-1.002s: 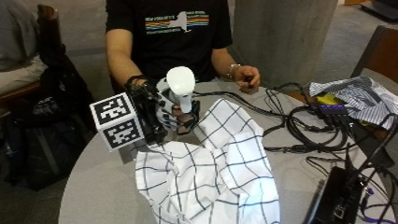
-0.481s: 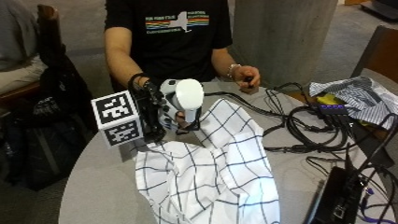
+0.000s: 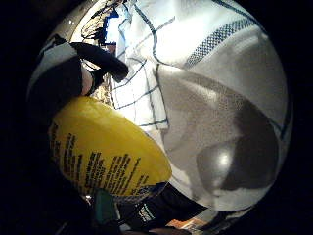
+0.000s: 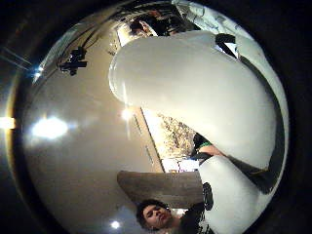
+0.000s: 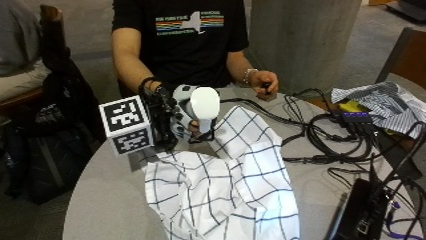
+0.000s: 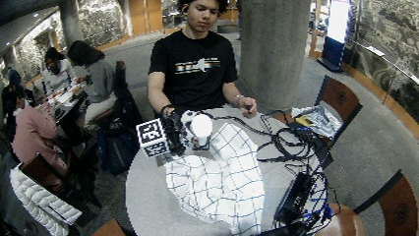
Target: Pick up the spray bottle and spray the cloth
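The gloved right hand (image 5: 166, 120) is curled round the spray bottle (image 5: 200, 107), holding it just above the near edge of the surface (image 5: 106, 200), at the top edge of the checked cloth (image 5: 226, 195). The bare left hand (image 5: 264, 82) rests further back, pinching something small and dark that I cannot make out.

The little-finger palm view shows the bottle's yellow body (image 3: 105, 156) close against the palm, with the cloth (image 3: 210, 88) spread under it. The white head (image 4: 195, 97) fills the thumb-side view, so the grip looks high on the neck.

To spray well, the nozzle should face the cloth's middle rather than its edge, and a finger needs to be on the trigger; whether one is there I cannot tell. Tilting the head down a little more towards the cloth would likely help.

Against a second ago, the bottle sits lower and its white head has tipped further towards the cloth; the cloth lies as before.
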Action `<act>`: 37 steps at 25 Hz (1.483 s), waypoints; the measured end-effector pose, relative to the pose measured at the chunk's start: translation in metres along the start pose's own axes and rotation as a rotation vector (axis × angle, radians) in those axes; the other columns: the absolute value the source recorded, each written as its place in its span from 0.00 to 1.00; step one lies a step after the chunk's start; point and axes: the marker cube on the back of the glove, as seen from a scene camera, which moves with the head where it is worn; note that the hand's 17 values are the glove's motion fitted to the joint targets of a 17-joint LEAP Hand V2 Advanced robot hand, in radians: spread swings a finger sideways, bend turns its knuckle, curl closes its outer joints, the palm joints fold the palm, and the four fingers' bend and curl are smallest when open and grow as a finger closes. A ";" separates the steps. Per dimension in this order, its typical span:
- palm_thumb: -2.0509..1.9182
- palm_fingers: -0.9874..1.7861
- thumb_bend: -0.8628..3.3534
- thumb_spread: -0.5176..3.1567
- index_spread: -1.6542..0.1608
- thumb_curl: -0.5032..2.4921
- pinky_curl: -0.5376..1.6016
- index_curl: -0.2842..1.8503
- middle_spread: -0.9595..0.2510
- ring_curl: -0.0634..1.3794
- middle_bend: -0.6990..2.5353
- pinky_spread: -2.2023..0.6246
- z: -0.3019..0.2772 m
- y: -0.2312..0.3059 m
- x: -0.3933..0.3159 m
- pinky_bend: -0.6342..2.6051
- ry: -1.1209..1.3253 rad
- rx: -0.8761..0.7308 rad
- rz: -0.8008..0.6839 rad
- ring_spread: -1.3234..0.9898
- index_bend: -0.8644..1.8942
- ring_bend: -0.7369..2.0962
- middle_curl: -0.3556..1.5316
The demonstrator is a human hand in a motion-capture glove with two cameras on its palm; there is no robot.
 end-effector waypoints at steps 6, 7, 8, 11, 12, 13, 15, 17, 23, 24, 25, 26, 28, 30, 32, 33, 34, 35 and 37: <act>0.75 0.79 0.20 0.31 0.81 0.38 0.44 0.31 0.73 0.37 0.36 0.74 0.002 -0.001 0.002 0.31 -0.030 0.011 0.013 0.54 0.36 0.50 0.47; 0.75 0.79 0.20 0.31 0.81 0.38 0.44 0.31 0.73 0.37 0.36 0.74 0.002 -0.001 0.003 0.31 -0.032 0.011 0.017 0.54 0.36 0.50 0.47; 0.75 0.79 0.20 0.31 0.81 0.38 0.44 0.31 0.73 0.37 0.36 0.74 0.002 -0.001 0.003 0.31 -0.032 0.011 0.022 0.54 0.36 0.50 0.47; 0.75 0.79 0.20 0.32 0.81 0.38 0.44 0.31 0.73 0.37 0.36 0.74 0.002 -0.002 0.004 0.31 -0.034 0.010 0.043 0.54 0.36 0.50 0.47; 0.75 0.79 0.20 0.32 0.81 0.38 0.44 0.31 0.73 0.37 0.36 0.74 0.002 -0.003 0.004 0.31 -0.037 0.010 0.051 0.54 0.36 0.51 0.47; 0.75 0.79 0.20 0.32 0.81 0.38 0.44 0.31 0.73 0.37 0.35 0.74 0.002 -0.004 0.004 0.31 -0.040 0.010 0.058 0.54 0.36 0.51 0.47; 0.75 0.79 0.20 0.32 0.81 0.38 0.44 0.31 0.73 0.37 0.35 0.74 0.003 -0.006 0.004 0.31 -0.047 0.009 0.071 0.54 0.36 0.51 0.47; 0.75 0.79 0.20 0.32 0.81 0.38 0.44 0.31 0.73 0.37 0.35 0.74 0.003 -0.007 0.005 0.31 -0.054 0.004 0.077 0.54 0.36 0.51 0.47; 0.75 0.79 0.20 0.32 0.81 0.38 0.44 0.31 0.73 0.36 0.36 0.74 0.005 -0.007 0.006 0.32 -0.069 -0.011 0.087 0.54 0.36 0.51 0.47; 0.75 0.79 0.20 0.32 0.81 0.38 0.44 0.31 0.73 0.36 0.36 0.74 0.005 -0.007 0.007 0.32 -0.071 -0.012 0.088 0.54 0.36 0.51 0.47; 0.75 0.79 0.20 0.32 0.81 0.38 0.44 0.31 0.73 0.36 0.36 0.74 0.005 -0.007 0.007 0.32 -0.074 -0.011 0.090 0.54 0.36 0.51 0.47; 0.75 0.79 0.20 0.32 0.81 0.38 0.45 0.31 0.73 0.36 0.35 0.74 0.005 -0.007 0.007 0.32 -0.079 -0.010 0.092 0.54 0.36 0.50 0.47; 0.75 0.79 0.20 0.32 0.81 0.38 0.45 0.31 0.73 0.36 0.36 0.74 0.004 -0.006 0.008 0.32 -0.088 -0.008 0.095 0.54 0.36 0.50 0.47; 0.75 0.79 0.20 0.32 0.81 0.38 0.45 0.31 0.73 0.36 0.36 0.74 0.004 -0.006 0.008 0.32 -0.093 -0.009 0.099 0.54 0.36 0.50 0.47; 0.75 0.79 0.20 0.32 0.81 0.38 0.44 0.31 0.73 0.36 0.36 0.74 0.004 -0.006 0.008 0.32 -0.095 -0.010 0.099 0.54 0.36 0.50 0.47; 0.75 0.79 0.20 0.32 0.81 0.38 0.44 0.31 0.73 0.36 0.36 0.74 0.004 -0.006 0.008 0.32 -0.097 -0.010 0.097 0.54 0.36 0.50 0.47; 0.75 0.79 0.20 0.32 0.81 0.38 0.44 0.31 0.73 0.36 0.36 0.74 0.004 -0.006 0.008 0.32 -0.099 -0.010 0.095 0.54 0.36 0.50 0.47; 0.75 0.79 0.20 0.32 0.81 0.38 0.45 0.31 0.74 0.36 0.36 0.74 0.004 -0.006 0.008 0.32 -0.100 -0.011 0.093 0.54 0.36 0.50 0.47; 0.75 0.79 0.20 0.32 0.81 0.38 0.45 0.31 0.74 0.36 0.36 0.74 0.004 -0.005 0.007 0.32 -0.099 -0.012 0.083 0.54 0.36 0.50 0.47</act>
